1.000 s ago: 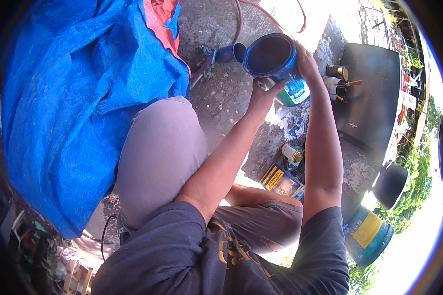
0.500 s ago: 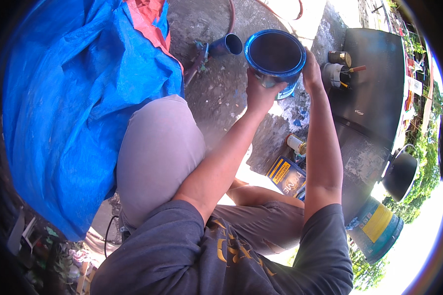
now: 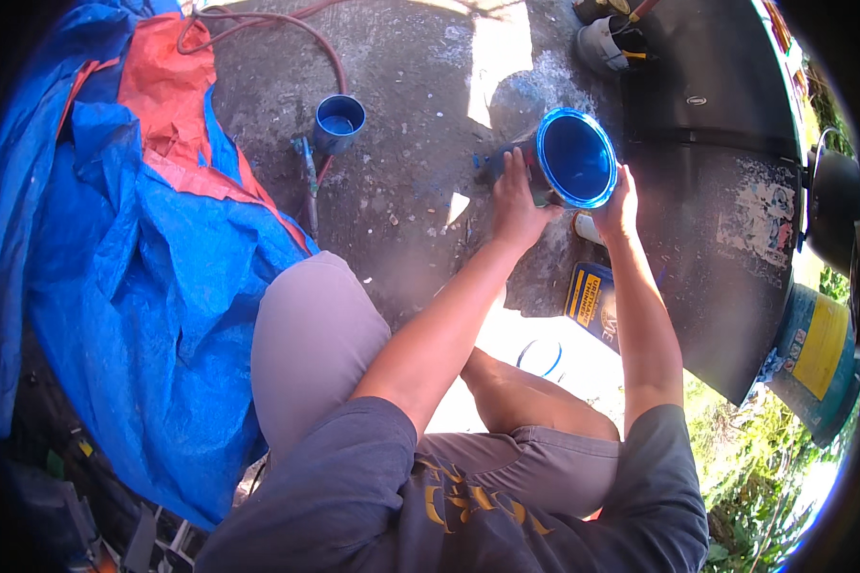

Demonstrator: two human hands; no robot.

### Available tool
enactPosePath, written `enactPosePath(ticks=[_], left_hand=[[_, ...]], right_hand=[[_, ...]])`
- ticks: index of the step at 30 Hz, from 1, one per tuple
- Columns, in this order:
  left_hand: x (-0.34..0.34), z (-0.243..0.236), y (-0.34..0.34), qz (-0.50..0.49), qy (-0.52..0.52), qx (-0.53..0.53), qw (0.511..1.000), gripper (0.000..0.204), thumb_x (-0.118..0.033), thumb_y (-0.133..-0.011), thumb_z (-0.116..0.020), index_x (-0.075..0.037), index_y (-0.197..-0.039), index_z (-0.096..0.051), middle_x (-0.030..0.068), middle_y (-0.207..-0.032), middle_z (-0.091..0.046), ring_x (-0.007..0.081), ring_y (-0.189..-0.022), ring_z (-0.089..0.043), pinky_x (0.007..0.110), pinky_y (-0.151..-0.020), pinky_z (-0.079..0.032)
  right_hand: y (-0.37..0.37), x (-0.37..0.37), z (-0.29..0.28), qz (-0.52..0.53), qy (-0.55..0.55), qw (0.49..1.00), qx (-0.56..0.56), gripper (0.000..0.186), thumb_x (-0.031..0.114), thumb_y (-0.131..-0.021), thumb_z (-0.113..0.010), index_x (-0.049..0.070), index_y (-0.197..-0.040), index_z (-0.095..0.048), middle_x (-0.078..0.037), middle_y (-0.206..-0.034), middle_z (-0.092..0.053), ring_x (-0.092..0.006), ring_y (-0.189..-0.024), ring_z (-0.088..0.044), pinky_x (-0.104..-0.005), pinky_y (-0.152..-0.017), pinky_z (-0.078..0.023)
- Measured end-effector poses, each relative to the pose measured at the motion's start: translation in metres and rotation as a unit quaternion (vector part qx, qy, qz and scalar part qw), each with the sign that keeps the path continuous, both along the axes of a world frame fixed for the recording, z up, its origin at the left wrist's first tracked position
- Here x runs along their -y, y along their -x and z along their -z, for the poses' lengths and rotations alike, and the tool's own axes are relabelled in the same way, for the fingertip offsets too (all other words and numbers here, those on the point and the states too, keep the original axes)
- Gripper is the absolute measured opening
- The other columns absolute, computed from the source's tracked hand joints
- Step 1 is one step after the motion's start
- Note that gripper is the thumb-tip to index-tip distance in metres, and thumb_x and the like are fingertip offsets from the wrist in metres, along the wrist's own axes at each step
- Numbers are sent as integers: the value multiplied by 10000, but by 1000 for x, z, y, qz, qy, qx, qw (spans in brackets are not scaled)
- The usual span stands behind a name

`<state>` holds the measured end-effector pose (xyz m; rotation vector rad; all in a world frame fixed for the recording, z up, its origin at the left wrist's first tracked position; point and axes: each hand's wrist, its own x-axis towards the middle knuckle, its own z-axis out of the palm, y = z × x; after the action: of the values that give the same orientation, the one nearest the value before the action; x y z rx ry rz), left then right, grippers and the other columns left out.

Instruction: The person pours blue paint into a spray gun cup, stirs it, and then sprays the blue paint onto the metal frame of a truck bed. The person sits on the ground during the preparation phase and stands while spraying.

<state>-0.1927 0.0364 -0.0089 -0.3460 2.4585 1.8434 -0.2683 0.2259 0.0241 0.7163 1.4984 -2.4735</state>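
Out in front of me, both my hands grip a round metal paint can [image 3: 545, 145], tilted so its open mouth faces me. Blue paint coats its rim and inside wall. My left hand [image 3: 521, 205] is closed round the can's left side, fingers against the outer wall. The right side is gripped by my right hand [image 3: 618, 202], whose fingers are mostly hidden behind the can. Farther left on the ground is a blue-stained cup [image 3: 339, 134], open at the top, beside a blue-smeared fitting and a reddish hose [image 3: 327, 50].
A blue tarp [image 3: 162, 315] with a red-orange part [image 3: 169, 91] spreads along my left. A dark blue and yellow tin [image 3: 592, 304] stands below my right hand. To the right lies a large dark panel [image 3: 707, 220], near a white paint-stained container [image 3: 597, 50] and a teal bucket [image 3: 817, 353].
The view has shifted, so the surroundings sit differently. The paint can, held in both hands throughout, is now lower and farther right in view, tilted more, with blue showing inside.
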Motion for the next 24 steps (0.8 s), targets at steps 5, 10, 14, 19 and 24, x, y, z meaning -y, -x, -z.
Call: enactPosePath(ticks=[5, 10, 14, 19, 24], left_hand=[[-12, 25, 24, 221, 15, 1, 975, 1238, -258, -763, -880, -4, -1632, -37, 247, -1679, -197, 405, -1521, -291, 461, -1233, -312], [45, 15, 34, 447, 297, 62, 841, 1000, -156, -877, -703, 7, -1629, -66, 233, -1688, -184, 460, -1525, -242, 464, -1243, -296], [159, -97, 73, 499, 294, 125, 806, 684, -265, -936, -675, 34, -1507, -447, 261, -1488, -527, 395, -1398, -484, 432, -1145, -411], [330, -95, 69, 123, 377, 151, 906, 773, -337, -868, -780, 77, -1446, -476, 220, -1153, -667, 286, -1103, -659, 388, -955, -511], [348, -19, 40, 10, 129, 465, 876, 990, -514, -835, -792, -1, -1556, -348, 266, -1495, -468, 438, -1358, -480, 516, -1115, -413]], right_hand=[[-44, -55, 46, 123, 1, 992, -32, 492, 356, -1139, -225, 56, -1231, -603, -94, -1196, -681, -226, -1142, -632, -412, -1061, -477], [-83, -49, 53, 119, 62, 991, -25, 486, 417, -1129, -249, 68, -1261, -560, -101, -1270, -647, -221, -1193, -609, -409, -1054, -476], [-130, -21, 25, 155, -48, 982, 97, 538, 444, -1117, -292, 63, -1460, -456, -139, -1408, -572, -241, -1229, -593, -415, -1043, -469], [-238, -3, 11, -45, -115, 983, 135, 497, 361, -1083, -486, 37, -1460, -472, -136, -1360, -608, -229, -1161, -634, -362, -998, -499], [-393, 12, 72, 9, -134, 946, 296, 405, 198, -998, -583, 64, -1381, -569, -148, -1290, -667, -264, -1099, -687, -400, -930, -544]])
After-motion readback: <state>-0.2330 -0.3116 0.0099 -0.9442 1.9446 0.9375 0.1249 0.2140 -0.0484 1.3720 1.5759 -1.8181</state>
